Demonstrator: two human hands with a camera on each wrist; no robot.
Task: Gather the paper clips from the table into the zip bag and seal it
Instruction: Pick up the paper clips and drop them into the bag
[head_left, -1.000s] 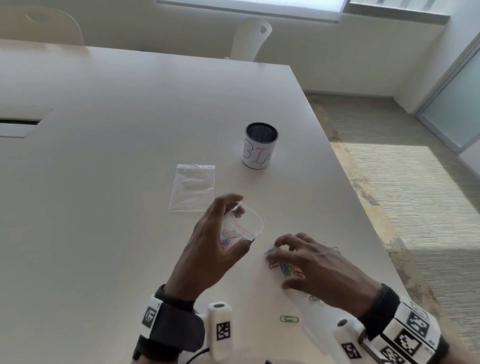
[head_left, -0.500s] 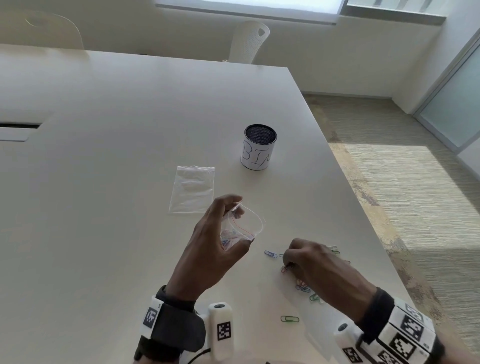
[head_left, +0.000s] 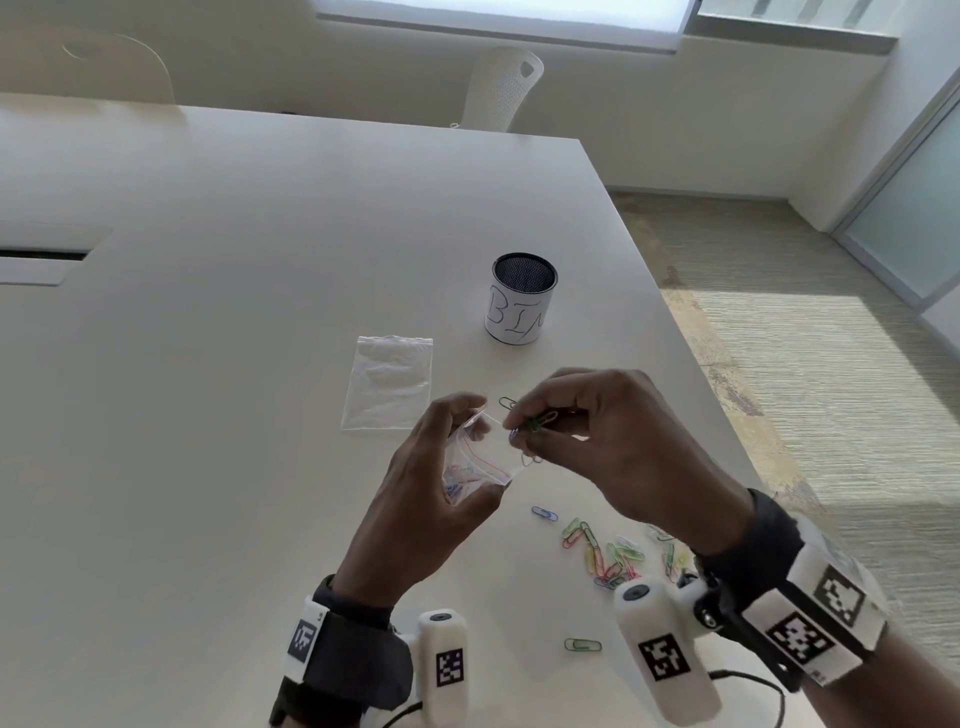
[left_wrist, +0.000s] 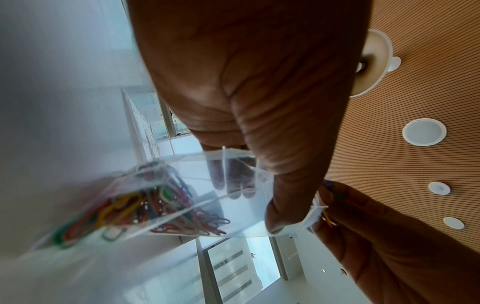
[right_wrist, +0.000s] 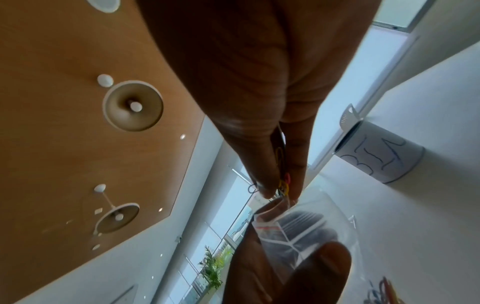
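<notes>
My left hand (head_left: 441, 467) grips a small clear zip bag (head_left: 480, 460) above the table, its mouth held open toward the right. Coloured paper clips (left_wrist: 145, 207) lie inside the zip bag (left_wrist: 207, 195). My right hand (head_left: 587, 441) pinches a bunch of paper clips (head_left: 535, 423) right at the bag's mouth; the pinched clips (right_wrist: 283, 183) show between thumb and fingers above the bag (right_wrist: 298, 228). A heap of loose coloured clips (head_left: 608, 553) lies on the table under my right wrist, with a blue clip (head_left: 544, 513) and a green clip (head_left: 583, 645) apart from it.
A second clear zip bag (head_left: 389, 382) lies flat on the white table (head_left: 234, 364). A mesh cup labelled BIN (head_left: 521, 299) stands behind my hands. The table's right edge runs close to the clip heap, with carpet beyond. White chairs stand at the far side.
My right hand has lifted off the table with a bunch of clips and moved up and left to the bag's mouth, uncovering the clip heap. The left hand stayed put with the bag.
</notes>
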